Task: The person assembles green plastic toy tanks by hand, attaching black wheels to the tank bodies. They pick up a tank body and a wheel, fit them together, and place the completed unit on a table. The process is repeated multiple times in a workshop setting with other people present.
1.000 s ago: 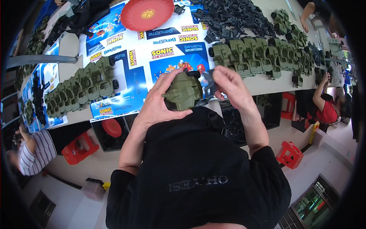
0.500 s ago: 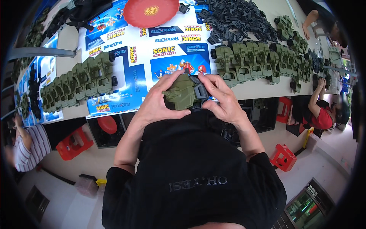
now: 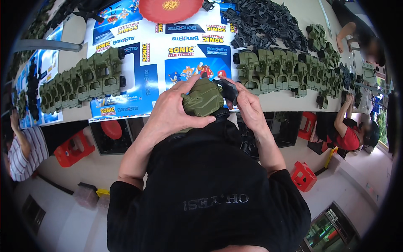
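Note:
Close in front of my body, my left hand [image 3: 171, 106] is closed round an olive-green plastic toy vehicle [image 3: 202, 99], thumb along its near side. A black wheel [image 3: 221, 112] shows at the vehicle's near right corner. My right hand [image 3: 249, 108] pinches a black plastic frame part [image 3: 228, 90] at the vehicle's right end. The part is tilted; whether it touches the body there I cannot tell. Fingers hide some of both pieces.
Rows of green toy vehicles stand on the table at left [image 3: 84, 82] and right [image 3: 273, 69]. A pile of black plastic parts [image 3: 268, 25] lies beyond the right row. A red plate [image 3: 170, 10] rests on printed sheets [image 3: 180, 40]. Other people sit at both sides.
The black frame part has tilted and swung outward at the vehicle's right end, with my right hand. The vehicle has turned slightly in my left hand. The view has shifted a little.

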### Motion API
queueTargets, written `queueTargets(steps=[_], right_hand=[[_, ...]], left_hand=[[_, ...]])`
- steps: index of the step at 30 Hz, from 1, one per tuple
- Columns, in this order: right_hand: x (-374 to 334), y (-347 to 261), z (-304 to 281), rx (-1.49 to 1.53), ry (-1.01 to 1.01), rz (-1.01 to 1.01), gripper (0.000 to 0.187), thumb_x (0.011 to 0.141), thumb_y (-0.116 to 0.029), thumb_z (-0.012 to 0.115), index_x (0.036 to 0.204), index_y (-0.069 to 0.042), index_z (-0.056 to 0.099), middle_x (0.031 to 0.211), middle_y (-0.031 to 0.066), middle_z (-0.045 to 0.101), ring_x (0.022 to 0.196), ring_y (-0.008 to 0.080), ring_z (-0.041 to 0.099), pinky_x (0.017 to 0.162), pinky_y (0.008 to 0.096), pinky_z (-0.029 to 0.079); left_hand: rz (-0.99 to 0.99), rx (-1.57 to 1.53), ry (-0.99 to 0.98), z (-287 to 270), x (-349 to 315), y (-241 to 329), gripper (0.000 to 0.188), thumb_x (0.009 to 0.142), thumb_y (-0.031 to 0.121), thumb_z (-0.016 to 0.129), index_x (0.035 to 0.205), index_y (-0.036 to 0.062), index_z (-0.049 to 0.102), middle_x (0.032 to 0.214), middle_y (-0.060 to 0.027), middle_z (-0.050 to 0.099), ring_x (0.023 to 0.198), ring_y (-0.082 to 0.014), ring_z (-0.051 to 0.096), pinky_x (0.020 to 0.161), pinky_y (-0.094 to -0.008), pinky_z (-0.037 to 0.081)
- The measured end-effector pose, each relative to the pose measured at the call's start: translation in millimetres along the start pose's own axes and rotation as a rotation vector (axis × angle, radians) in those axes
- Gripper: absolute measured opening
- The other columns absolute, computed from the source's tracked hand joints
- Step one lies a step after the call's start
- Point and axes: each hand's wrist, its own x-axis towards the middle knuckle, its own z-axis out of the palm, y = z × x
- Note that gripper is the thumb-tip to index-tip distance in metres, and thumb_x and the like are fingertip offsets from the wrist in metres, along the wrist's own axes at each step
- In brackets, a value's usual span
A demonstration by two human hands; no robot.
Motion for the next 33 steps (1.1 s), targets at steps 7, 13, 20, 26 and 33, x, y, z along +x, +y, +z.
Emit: queueTargets(steps=[7, 13, 20, 26, 33], right_hand=[[7.1, 11.4, -2.9, 0.006, -0.033, -0.001, 0.047, 0.097, -0.036, 0.041, 0.123, 0.002, 0.052, 0.09, 0.0062, 0.052, 0.087, 0.0121, 0.046, 0.079, 0.0263, 0.038], [10.2, 0.9, 2.8, -0.194, -0.047, -0.077, 0.046, 0.096, -0.033, 0.044, 0.13, -0.002, 0.047, 0.083, 0.0019, 0.044, 0.076, 0.0111, 0.041, 0.068, 0.0246, 0.036], [9.8, -1.1, 0.7, -0.269, -0.073, -0.04, 0.046, 0.095, -0.033, 0.047, 0.13, -0.003, 0.047, 0.084, 0.0007, 0.044, 0.072, 0.0104, 0.041, 0.064, 0.0233, 0.036], [13.2, 6.2, -8.2, -0.309, -0.153, -0.05, 0.043, 0.095, -0.031, 0.047, 0.126, -0.002, 0.05, 0.092, 0.0037, 0.049, 0.075, 0.0099, 0.043, 0.065, 0.0236, 0.037], [26.3, 4.3, 9.2, -0.073, 0.23, 0.238, 0.066, 0.095, -0.051, 0.034, 0.074, 0.002, 0.066, 0.06, 0.0031, 0.054, 0.058, 0.0087, 0.045, 0.057, 0.0248, 0.037]], left_hand=[[-0.073, 0.143, 0.02, 5.3, 3.2, -1.4, 0.093, 0.055, 0.047, 0.078, 0.128, -0.002, 0.045, 0.108, -0.0225, 0.059, 0.096, -0.0333, 0.061, 0.084, -0.0375, 0.048], [-0.059, 0.157, 0.035, 8.7, 3.4, -1.5, 0.096, 0.054, 0.051, 0.077, 0.126, -0.0056, 0.046, 0.105, -0.023, 0.059, 0.094, -0.0343, 0.061, 0.082, -0.0387, 0.049], [-0.24, 0.075, -0.071, 4.4, 3.1, 7.4, 0.092, 0.056, 0.04, 0.081, 0.126, -0.008, 0.044, 0.11, -0.0206, 0.06, 0.101, -0.0267, 0.06, 0.089, -0.0317, 0.044], [-0.289, -0.013, -0.128, 2.5, 4.8, 5.3, 0.089, 0.058, 0.041, 0.08, 0.124, -0.0087, 0.046, 0.104, -0.0183, 0.063, 0.097, -0.0226, 0.061, 0.087, -0.0294, 0.044], [-0.248, -0.074, -0.22, 7.6, 4.4, 0.1, 0.071, 0.059, 0.035, 0.08, 0.116, 0.0017, 0.055, 0.099, -0.012, 0.063, 0.089, -0.0215, 0.061, 0.081, -0.0316, 0.045]])
